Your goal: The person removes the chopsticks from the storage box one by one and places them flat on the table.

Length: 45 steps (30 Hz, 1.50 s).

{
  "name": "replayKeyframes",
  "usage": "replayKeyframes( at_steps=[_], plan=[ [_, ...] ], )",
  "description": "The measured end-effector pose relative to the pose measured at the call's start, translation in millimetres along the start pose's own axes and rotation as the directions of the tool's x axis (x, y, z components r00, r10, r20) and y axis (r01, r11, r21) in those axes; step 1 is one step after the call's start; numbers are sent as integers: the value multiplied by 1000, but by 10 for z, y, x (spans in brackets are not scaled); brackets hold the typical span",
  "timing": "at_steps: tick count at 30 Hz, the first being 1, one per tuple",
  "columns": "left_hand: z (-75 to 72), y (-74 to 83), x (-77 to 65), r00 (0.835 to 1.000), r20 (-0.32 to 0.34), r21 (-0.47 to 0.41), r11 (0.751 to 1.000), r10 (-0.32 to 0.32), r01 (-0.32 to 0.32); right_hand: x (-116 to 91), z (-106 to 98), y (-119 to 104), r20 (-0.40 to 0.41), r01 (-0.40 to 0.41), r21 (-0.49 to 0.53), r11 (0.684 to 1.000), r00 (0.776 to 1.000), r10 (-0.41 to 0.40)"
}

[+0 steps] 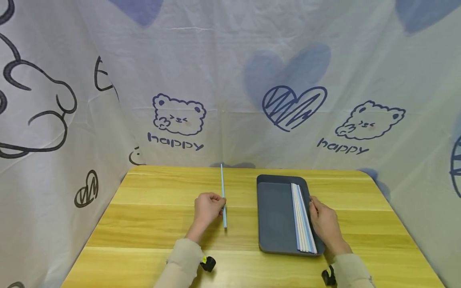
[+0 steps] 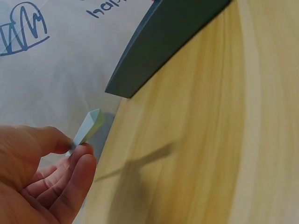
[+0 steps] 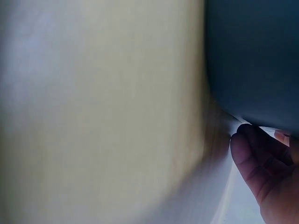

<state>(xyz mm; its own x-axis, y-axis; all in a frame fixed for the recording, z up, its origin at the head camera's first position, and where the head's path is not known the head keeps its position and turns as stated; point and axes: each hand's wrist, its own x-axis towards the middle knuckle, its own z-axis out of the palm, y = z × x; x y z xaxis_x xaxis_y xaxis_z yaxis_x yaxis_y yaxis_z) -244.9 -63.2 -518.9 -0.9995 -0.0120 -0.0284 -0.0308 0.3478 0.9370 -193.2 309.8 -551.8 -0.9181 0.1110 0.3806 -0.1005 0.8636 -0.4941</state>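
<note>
My left hand [image 1: 208, 208] pinches a slim, straight light-blue stick [image 1: 223, 182] between thumb and fingers, left of the tray. In the left wrist view, one angular, faceted end of the stick [image 2: 92, 122] juts past the fingertips. A dark grey rectangular tray [image 1: 275, 218] is on the right half of the table. Several white and blue sticks [image 1: 301, 218] lie lengthwise along its right side. With thumb at the rim, my right hand [image 1: 325, 225] grips the tray's right edge. The right wrist view has its fingers [image 3: 247, 156] against the tray's underside [image 3: 257, 60].
The wood-grain table [image 1: 144, 224] has rounded back corners. Behind it and at both sides hangs a white cloth [image 1: 230, 80] printed with hearts and bears. A small black device [image 1: 208, 264] is at the left wrist, another [image 1: 328, 276] at the right.
</note>
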Motion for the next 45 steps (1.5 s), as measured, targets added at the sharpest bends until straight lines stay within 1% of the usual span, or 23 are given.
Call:
replayKeyframes(
  at_steps=[6,10,14,26,30,37,41,45],
  plan=[
    [38,-30,-32,998,50,3,1000,-23,23,6,-15,-14,6,1,2,1000,1000,-1],
    [90,-51,-50,997,81,28,1000,-4,2,10,-24,-21,18,-2,-4,1000,1000,2],
    [139,-71,-68,995,96,69,997,10,-16,10,-23,-19,32,-16,-12,1000,999,16],
    [199,-135,-94,993,115,130,991,-3,-12,-10,-18,-23,16,-3,-7,1000,1000,4],
    [198,-150,-99,993,117,138,990,0,-16,-4,-22,-23,31,-18,-9,1000,999,18],
    [203,-155,-94,993,111,157,987,24,-42,4,-40,-22,65,-48,-5,999,997,48],
    [212,-160,-93,994,109,171,984,28,-47,2,-40,-31,48,-46,-6,999,998,46],
    [221,-159,-89,994,111,189,981,13,-34,-1,-40,-39,32,-36,-7,999,999,36]
  ],
)
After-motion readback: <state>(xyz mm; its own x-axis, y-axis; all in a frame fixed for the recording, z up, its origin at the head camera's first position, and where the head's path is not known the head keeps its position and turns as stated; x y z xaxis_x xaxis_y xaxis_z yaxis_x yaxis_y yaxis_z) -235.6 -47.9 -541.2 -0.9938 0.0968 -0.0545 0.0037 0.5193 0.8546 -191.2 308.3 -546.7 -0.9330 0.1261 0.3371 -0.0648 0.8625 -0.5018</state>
